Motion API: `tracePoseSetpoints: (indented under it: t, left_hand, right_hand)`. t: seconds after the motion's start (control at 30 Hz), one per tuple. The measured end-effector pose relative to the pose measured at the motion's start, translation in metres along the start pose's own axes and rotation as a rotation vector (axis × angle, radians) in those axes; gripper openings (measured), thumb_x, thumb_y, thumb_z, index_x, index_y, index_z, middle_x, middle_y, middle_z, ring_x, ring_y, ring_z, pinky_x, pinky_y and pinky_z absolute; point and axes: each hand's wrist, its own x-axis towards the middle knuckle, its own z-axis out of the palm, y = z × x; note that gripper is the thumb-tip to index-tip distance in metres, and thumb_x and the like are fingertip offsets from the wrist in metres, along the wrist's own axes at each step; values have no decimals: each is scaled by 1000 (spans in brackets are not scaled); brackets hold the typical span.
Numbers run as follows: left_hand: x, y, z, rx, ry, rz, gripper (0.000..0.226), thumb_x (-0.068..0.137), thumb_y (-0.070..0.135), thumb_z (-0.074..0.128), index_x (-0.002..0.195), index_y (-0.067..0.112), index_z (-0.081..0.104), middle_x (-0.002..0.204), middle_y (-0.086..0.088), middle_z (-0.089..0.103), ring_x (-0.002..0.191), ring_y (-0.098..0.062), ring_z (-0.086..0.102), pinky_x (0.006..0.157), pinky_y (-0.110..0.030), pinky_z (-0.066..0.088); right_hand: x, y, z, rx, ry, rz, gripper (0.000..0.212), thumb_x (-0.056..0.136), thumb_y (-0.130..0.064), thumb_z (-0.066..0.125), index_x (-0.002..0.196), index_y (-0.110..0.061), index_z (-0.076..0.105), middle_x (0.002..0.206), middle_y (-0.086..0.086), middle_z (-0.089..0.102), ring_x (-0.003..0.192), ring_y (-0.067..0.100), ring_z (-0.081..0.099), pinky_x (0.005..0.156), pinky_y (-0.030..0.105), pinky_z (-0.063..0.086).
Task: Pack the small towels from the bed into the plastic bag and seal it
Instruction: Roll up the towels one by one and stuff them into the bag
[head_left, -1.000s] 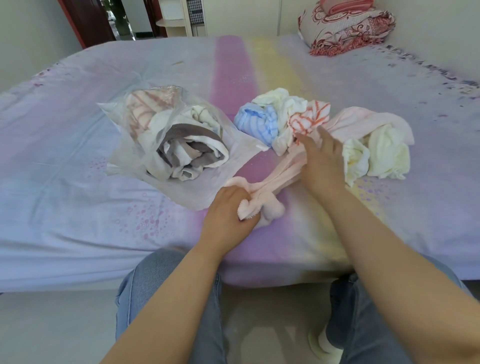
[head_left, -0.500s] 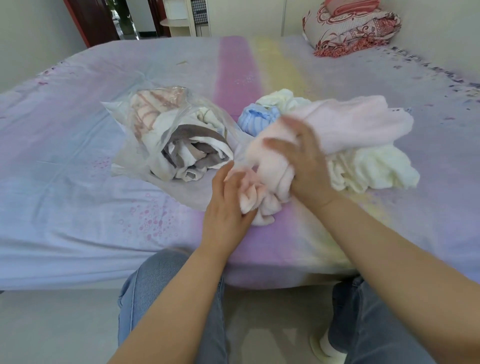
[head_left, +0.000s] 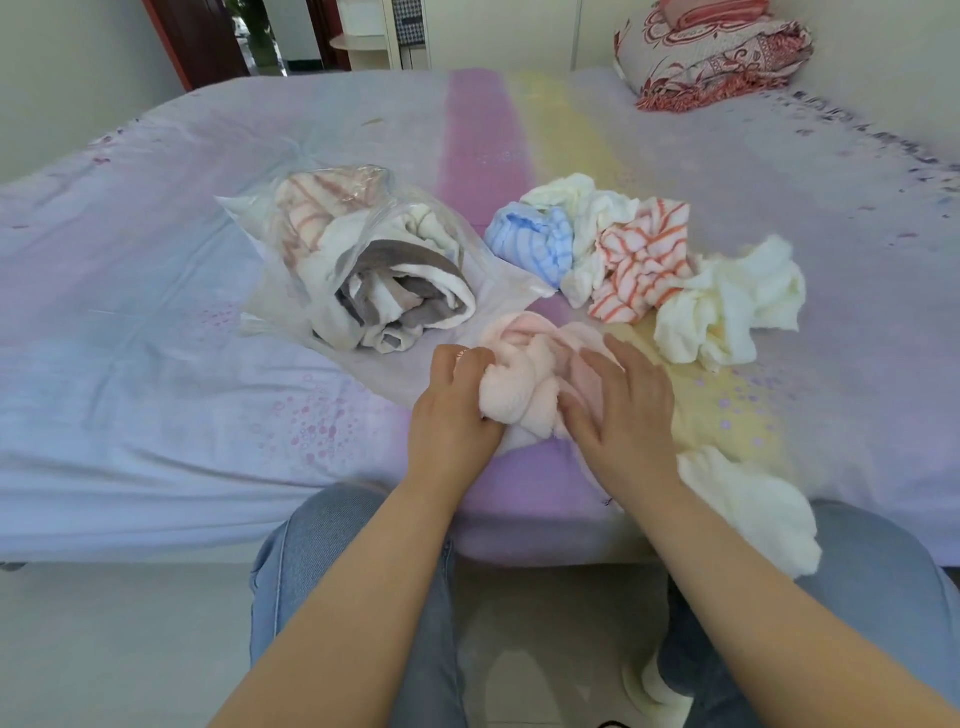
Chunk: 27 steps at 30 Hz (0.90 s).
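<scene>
A bunched pale pink towel (head_left: 524, 374) lies near the bed's front edge. My left hand (head_left: 454, 410) grips its left side. My right hand (head_left: 618, 410) presses on its right side with fingers spread. The clear plastic bag (head_left: 291, 249) lies to the left, mouth towards the pink towel, with a grey-and-white towel (head_left: 410, 301) and a red-striped one inside. Loose on the bed behind are a blue striped towel (head_left: 535, 244), a white towel (head_left: 587, 218), an orange-striped towel (head_left: 644, 260) and a cream towel (head_left: 727, 306). Another cream towel (head_left: 753, 509) hangs over the bed edge by my right forearm.
The bed (head_left: 156, 364) has a pastel sheet with pink and yellow bands. A folded patterned blanket (head_left: 717, 52) sits at the far right corner. My knees in jeans are below the front edge. A doorway and shelf stand beyond the bed.
The pink towel was pulled off the pile and gathered into a ball near the front edge. A cream towel came to lie at the bed edge on the right.
</scene>
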Motion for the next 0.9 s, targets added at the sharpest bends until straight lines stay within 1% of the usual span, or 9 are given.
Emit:
tracePoseSetpoints:
  t: [0.2,0.3,0.37,0.43,0.5,0.6,0.7,0.77,0.9]
  left_hand:
    - [-3,-1,-2,-4,-8,12,31,78,18,55,109,12,55,113,-9,50,79,-32,55,59,-30,32]
    - [-4,-5,-3,-27,-4,32,29,79,14,58,105,20,49,113,-6,49,82,-24,52,59,-29,33]
    - [-4,-6,-2,-47,-9,57,34,79,7,63,104,23,46,115,-4,50,86,-18,50,60,-28,33]
    - [-2,-6,-3,-51,12,87,39,78,4,66,104,25,45,118,-4,52,93,-15,50,61,-23,29]
    - [-1,-1,-4,-66,62,84,41,79,5,68,101,29,43,120,-2,52,98,-11,50,61,-21,28]
    - [-1,7,-5,-171,148,89,43,78,1,70,99,27,44,118,6,45,105,-5,48,67,-22,38]
    - [4,13,-9,-303,168,96,44,77,-4,71,94,27,46,107,10,43,99,8,45,78,-15,39]
    - [4,14,-15,-393,121,119,45,77,-10,69,96,25,48,106,3,48,97,3,47,85,-20,38]
    - [-11,3,-29,-431,-29,162,62,85,-7,60,141,5,37,151,-5,37,141,-15,34,112,-26,31]
  right_hand:
    - [-26,55,6,32,-96,69,56,94,-46,39,121,-1,58,124,17,61,109,35,58,97,37,39]
    - [-20,46,-2,115,-83,56,55,92,-46,41,122,-2,54,124,16,59,111,33,57,95,40,44]
    - [-14,35,-11,229,-174,60,69,88,-58,41,135,-7,45,138,11,49,124,24,48,101,36,39]
    - [-3,21,-20,382,-368,126,90,78,-68,47,149,-20,23,153,-7,27,136,7,28,107,27,25]
    - [12,2,-26,585,-545,209,107,68,-71,56,152,-31,4,151,-25,10,136,-8,14,109,21,21]
    - [36,-27,-34,895,-657,267,114,64,-73,65,151,-36,0,151,-28,11,133,-17,19,103,5,28]
    - [46,-45,-29,1068,-686,384,93,75,-45,76,146,-37,18,143,-25,35,124,-16,39,92,10,44]
    - [47,-53,-23,1050,-600,473,82,75,-27,78,141,-29,30,135,-14,48,118,-4,51,87,20,50]
    - [51,-63,-25,1102,-545,546,60,77,-5,66,127,-26,44,121,-3,61,103,7,65,77,27,57]
